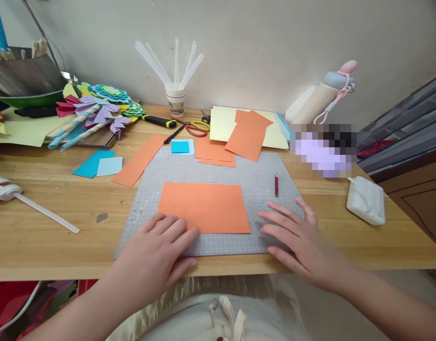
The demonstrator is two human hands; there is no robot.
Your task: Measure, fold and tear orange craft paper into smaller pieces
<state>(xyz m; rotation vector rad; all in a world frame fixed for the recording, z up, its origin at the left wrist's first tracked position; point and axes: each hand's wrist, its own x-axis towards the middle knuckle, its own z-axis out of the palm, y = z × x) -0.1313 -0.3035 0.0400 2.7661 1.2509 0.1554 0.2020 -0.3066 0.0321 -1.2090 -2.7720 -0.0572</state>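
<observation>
An orange paper rectangle (211,208) lies flat on the grey cutting mat (225,244) in front of me. My left hand (164,246) rests over its lower left corner, fingers slightly bent and thumb apart, gripping nothing. To the right of the sheet, my right hand (296,239) hovers at the mat's right part with its fingers spread and nothing in them. A short dark red pencil (277,185) lies on the mat beyond my right hand. More orange pieces (248,137) lie behind, some on a pale yellow paper stack (221,124).
Scissors (198,128), a yellow-black cutter (159,121) and a paper cup (176,102) of white sticks stand or lie at the back. Paper flowers (97,111) and a glue gun (3,188) are left; a white device (366,200) and a bottle (317,102) are right.
</observation>
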